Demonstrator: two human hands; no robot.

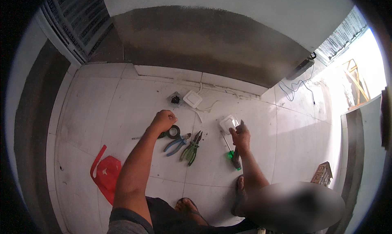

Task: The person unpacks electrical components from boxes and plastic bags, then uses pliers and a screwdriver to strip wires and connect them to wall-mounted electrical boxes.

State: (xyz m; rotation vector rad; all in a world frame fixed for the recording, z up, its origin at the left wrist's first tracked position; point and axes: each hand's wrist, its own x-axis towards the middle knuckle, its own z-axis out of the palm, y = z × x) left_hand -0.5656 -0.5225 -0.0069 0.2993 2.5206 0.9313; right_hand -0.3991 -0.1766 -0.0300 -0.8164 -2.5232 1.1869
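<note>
My left hand (163, 120) is closed in a fist over the white tile floor (122, 107), just above a black tape roll (174, 132); nothing shows in it. My right hand (241, 137) holds a white square switch plate (228, 123) by its lower corner, and a dark pointed piece sticks up beside the fingers. Below this hand lies a green-handled screwdriver (233, 156). Between my hands rest blue-handled pliers (177, 143) and green-handled pliers (192, 149).
A white switch box (192, 98) and a dark hole (175, 99) sit near the grey wall base, with white wire trailing. A red plastic bag (107, 174) lies at left. Blue cable (296, 88) and a small carton (322, 173) are at right. My sandalled feet (190, 207) are below.
</note>
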